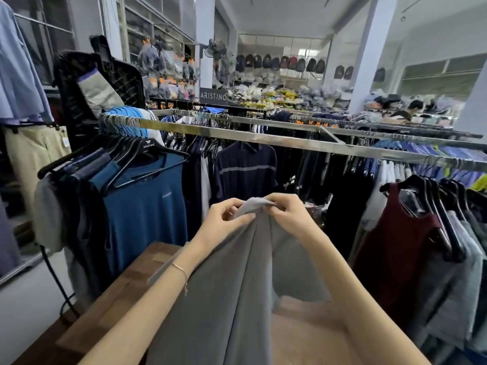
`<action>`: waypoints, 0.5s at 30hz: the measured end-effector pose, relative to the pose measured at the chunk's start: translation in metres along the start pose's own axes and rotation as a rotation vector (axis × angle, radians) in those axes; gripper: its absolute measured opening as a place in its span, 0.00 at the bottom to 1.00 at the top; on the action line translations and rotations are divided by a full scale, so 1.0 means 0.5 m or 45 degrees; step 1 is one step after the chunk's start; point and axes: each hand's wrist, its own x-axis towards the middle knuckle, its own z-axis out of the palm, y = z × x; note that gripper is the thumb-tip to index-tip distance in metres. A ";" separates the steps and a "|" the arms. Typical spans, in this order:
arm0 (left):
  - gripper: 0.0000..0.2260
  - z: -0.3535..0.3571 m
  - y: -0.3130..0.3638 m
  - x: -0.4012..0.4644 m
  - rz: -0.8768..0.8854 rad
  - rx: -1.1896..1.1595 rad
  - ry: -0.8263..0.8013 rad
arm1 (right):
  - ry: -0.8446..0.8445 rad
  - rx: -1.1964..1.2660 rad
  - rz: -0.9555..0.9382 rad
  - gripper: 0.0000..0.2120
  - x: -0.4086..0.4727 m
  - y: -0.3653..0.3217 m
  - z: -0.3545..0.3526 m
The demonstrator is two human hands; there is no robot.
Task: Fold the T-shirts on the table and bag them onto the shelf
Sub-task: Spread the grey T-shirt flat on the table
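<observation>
Head view: a person is standing at a wooden worktop (pixel 126 291) occupying the lower left and lower centre of the frame. Both hands are raised at centre frame, holding up a grey T-shirt (pixel 237 285). The left hand (pixel 226 217) is pinching the top edge of the fabric between thumb and curled fingers; its grip is closed on the cloth. The right hand (pixel 287 212) is doing likewise just beside it, fingers curled over the same top edge, the two hands almost touching. The T-shirt is hanging down from the hands in long folds toward the bottom of the frame, in front of the worktop. A thin bracelet (pixel 180 270) is sitting on the left wrist. Behind the hands, a metal clothes rail (pixel 263 134) is crossing the frame from left to right, carrying hanging garments: a blue top (pixel 145 206) at centre left, a maroon top (pixel 395 238) at right. A dark sign (pixel 213 96) is standing at upper centre.
</observation>
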 end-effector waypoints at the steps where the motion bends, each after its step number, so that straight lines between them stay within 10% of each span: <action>1: 0.13 -0.002 -0.024 -0.009 -0.029 0.103 0.013 | 0.068 0.018 -0.009 0.12 0.000 0.002 0.000; 7: 0.36 -0.021 -0.228 -0.114 -0.498 0.203 -0.155 | 0.221 0.188 0.009 0.14 -0.010 0.004 -0.017; 11: 0.09 -0.001 -0.315 -0.166 -0.588 0.249 -0.371 | 0.235 0.232 0.028 0.13 -0.019 0.022 -0.020; 15: 0.09 0.012 -0.319 -0.155 -0.600 0.193 -0.158 | 0.233 0.298 0.053 0.13 -0.036 0.047 -0.041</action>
